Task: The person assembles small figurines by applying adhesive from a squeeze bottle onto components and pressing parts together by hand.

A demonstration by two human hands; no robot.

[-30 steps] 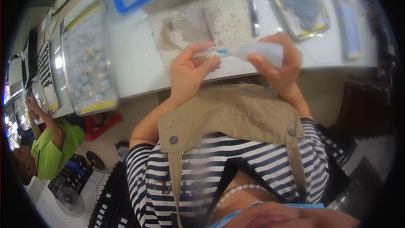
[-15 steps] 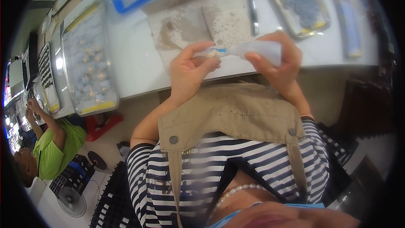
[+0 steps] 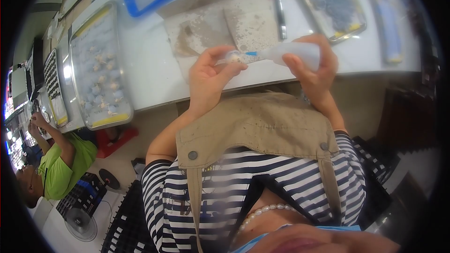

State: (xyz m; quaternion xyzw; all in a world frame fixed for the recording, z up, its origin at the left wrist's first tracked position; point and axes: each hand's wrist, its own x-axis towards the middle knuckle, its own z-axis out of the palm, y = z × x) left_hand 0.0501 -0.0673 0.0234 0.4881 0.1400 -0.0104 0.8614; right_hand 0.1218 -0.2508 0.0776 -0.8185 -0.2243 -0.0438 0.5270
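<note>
Overhead: right hand (image 3: 315, 68) fingers clenched on squeeze bottle (image 3: 293, 54), blue nozzle at 9 o'clock meeting small pale piece (image 3: 234, 57) pinched by left hand (image 3: 212, 77).

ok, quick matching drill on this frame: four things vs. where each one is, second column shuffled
Things:
1. squeeze bottle
2. small pale piece
3. metal tray of small pieces
4. stained mat

Places:
A. on the table, off to the person's left
B. in the right hand
C. on the table just beyond both hands
D. pinched in the left hand, at the bottle's blue tip

Pairs: 1-B, 2-D, 3-A, 4-C
</note>
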